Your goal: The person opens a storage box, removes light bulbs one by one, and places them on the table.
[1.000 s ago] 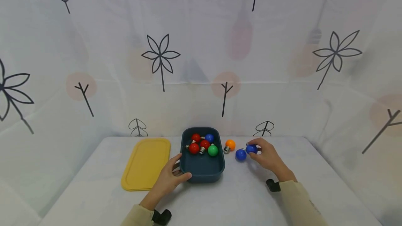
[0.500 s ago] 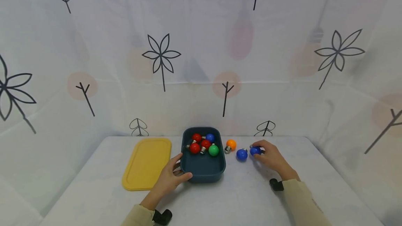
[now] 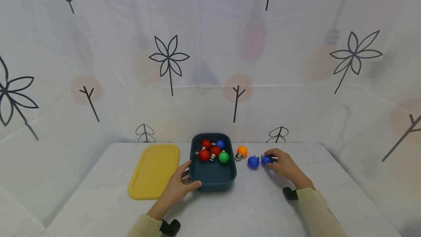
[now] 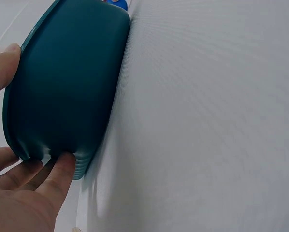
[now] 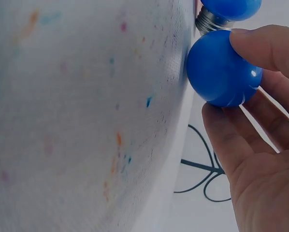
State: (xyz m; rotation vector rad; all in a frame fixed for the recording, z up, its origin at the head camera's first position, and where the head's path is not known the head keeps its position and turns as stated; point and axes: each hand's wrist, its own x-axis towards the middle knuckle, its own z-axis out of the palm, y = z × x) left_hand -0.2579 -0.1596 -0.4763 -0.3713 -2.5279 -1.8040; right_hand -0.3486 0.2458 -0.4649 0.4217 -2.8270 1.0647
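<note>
My right hand [image 3: 282,164] pinches a blue light bulb [image 5: 222,70] between thumb and fingers, low at the tabletop. A second blue bulb [image 3: 253,162] lies just left of it, and an orange bulb [image 3: 242,151] farther left beside the dark teal bin [image 3: 212,178]. My left hand [image 3: 175,187] holds that bin at its front left corner, thumb [image 4: 7,67] at the rim and fingers [image 4: 62,176] against the wall. At the bin's far end lie three red bulbs [image 3: 204,155], a blue bulb [image 3: 220,144] and a green bulb [image 3: 224,157].
A yellow lid [image 3: 152,171] lies flat on the white table [image 3: 253,215], left of the bin. Behind the table hangs a white cloth [image 3: 204,112] printed with plants. A black camera mount sits at each wrist.
My right hand has shifted slightly right and lowered with its blue bulb, away from the second blue bulb. The left hand and the bin have stayed in place.
</note>
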